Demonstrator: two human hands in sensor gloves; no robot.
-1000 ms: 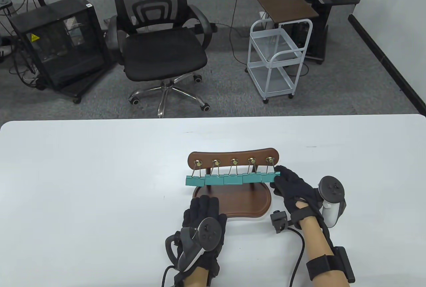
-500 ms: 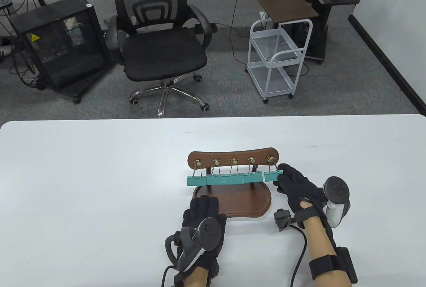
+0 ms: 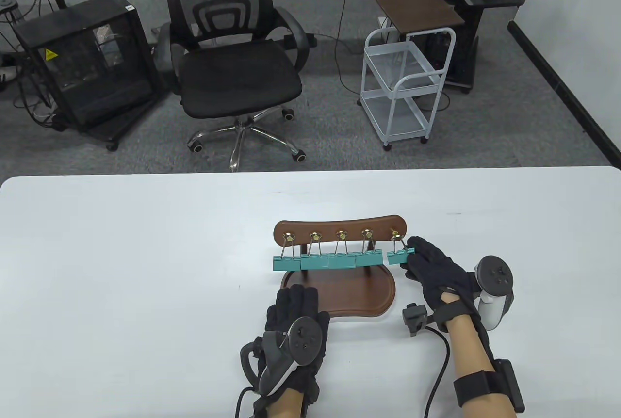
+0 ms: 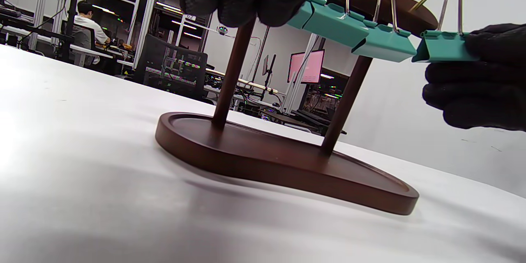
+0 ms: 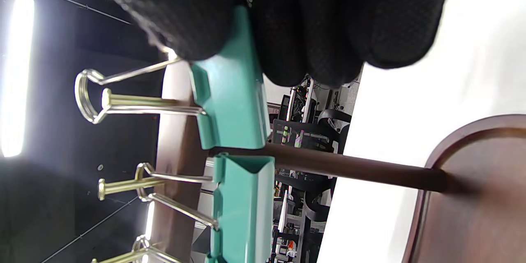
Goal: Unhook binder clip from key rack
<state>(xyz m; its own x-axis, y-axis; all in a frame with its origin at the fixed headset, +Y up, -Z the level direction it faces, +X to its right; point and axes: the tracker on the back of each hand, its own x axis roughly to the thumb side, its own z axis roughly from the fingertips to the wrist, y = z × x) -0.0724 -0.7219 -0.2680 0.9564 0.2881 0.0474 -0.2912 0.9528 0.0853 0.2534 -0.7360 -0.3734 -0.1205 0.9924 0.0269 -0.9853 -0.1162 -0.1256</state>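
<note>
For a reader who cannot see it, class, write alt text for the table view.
A black-gloved right hand pinches the rightmost teal binder clip, pulled slightly aside from four others hanging in a row on a dark wooden key rack with brass hooks. The gloved left hand rests on the rack's oval wooden base, on a white table.

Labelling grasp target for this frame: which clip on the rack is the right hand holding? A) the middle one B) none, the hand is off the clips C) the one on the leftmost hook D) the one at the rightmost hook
D: the right hand grips the teal binder clip at the rightmost hook of the key rack, set apart from the other four.
</note>
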